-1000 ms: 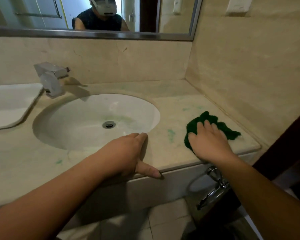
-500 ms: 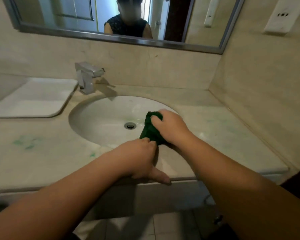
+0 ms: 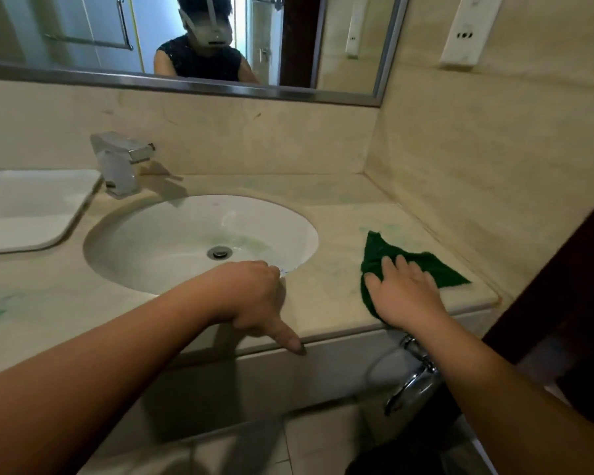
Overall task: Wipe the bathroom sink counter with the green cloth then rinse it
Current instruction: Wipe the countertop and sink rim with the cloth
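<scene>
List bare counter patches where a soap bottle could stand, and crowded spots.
Free: counter left of the basin, before the white tray; back strip right of the faucet. Crowded: front right, with left hand, right hand and green cloth.

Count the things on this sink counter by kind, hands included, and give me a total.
Hands: 2, left hand and right hand
Green cloth: 1, under the right hand
Faucet: 1
Sink basin: 1
White tray: 1
Total: 6
</scene>
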`<state>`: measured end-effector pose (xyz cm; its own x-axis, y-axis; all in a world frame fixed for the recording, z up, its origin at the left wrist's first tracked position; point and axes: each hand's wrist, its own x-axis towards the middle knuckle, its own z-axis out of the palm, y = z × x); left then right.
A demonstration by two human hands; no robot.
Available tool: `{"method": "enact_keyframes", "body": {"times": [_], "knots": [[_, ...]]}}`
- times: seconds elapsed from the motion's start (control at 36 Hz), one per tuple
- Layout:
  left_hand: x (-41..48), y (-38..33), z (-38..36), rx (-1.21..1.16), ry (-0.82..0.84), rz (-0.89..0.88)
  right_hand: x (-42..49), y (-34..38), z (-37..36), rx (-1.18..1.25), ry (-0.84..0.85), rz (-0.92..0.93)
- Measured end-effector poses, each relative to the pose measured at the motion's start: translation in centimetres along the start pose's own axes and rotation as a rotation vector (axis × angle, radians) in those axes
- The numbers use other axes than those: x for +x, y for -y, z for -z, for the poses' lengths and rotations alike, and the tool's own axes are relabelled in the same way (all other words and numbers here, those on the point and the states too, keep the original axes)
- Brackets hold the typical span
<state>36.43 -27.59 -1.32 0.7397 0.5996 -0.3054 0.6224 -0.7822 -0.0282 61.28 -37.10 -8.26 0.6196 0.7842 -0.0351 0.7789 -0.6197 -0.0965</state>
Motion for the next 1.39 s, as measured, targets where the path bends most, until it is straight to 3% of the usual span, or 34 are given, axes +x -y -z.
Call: {"method": "enact_keyframes", "body": {"times": [0.33, 0.39, 0.47, 0.58, 0.67, 0.72, 0.75, 0.86, 0.97, 1.03, 1.14, 1.19, 1.39], "knots": [[1.0, 0.3, -0.7, 0.040, -0.018, -0.001, 1.9, 11.6, -0.7, -0.101, -0.105, 0.531], [0.9, 0.4, -1.0, -0.003, -0.032, 0.016, 1.6, 12.9, -0.3, 0.029, -0.063, 0.515], [0.6, 0.6, -1.3, -0.031, -0.024, 0.022, 1.8, 12.9, 1.3, 0.436, -0.007, 0.383], [0.4, 0.3, -1.0, -0.003, 0.004, 0.032, 0.7, 8.3, 7.2, 0.738, -0.296, 0.338], [1.0, -0.4, -0.3, -0.031, 0.019, 0.043, -0.3, 2.5, 11.1, 0.684, -0.584, 0.391], [1.7, -1.2, 0.7, -0.093, -0.003, 0.029, -0.2, -1.1, 11.2, 0.555, -0.662, 0.397], [2.2, -1.8, 1.3, -0.110, -0.012, 0.008, 0.3, -2.8, 10.5, 0.454, -0.611, 0.377], [4.7, -4.0, 3.6, -0.104, -0.040, -0.059, 1.7, -8.1, 5.4, 0.048, -0.129, 0.185], [8.3, -4.6, 4.2, -0.040, 0.032, -0.048, 3.6, -9.0, 3.4, 0.198, -0.157, 0.068], [9.9, -4.4, 3.7, 0.001, 0.080, -0.096, 4.8, -8.2, 2.4, 0.077, -0.089, 0.065], [11.6, -3.1, 2.5, 0.001, 0.006, -0.106, 8.2, -8.6, 1.5, -0.179, 0.018, 0.203], [11.9, -2.8, 2.2, 0.004, -0.001, -0.119, 10.1, -9.4, 1.4, -0.238, -0.006, 0.247], [12.3, -2.5, 1.9, 0.067, -0.026, -0.140, 13.5, -6.2, 2.4, 0.013, -0.095, 0.114]]}}
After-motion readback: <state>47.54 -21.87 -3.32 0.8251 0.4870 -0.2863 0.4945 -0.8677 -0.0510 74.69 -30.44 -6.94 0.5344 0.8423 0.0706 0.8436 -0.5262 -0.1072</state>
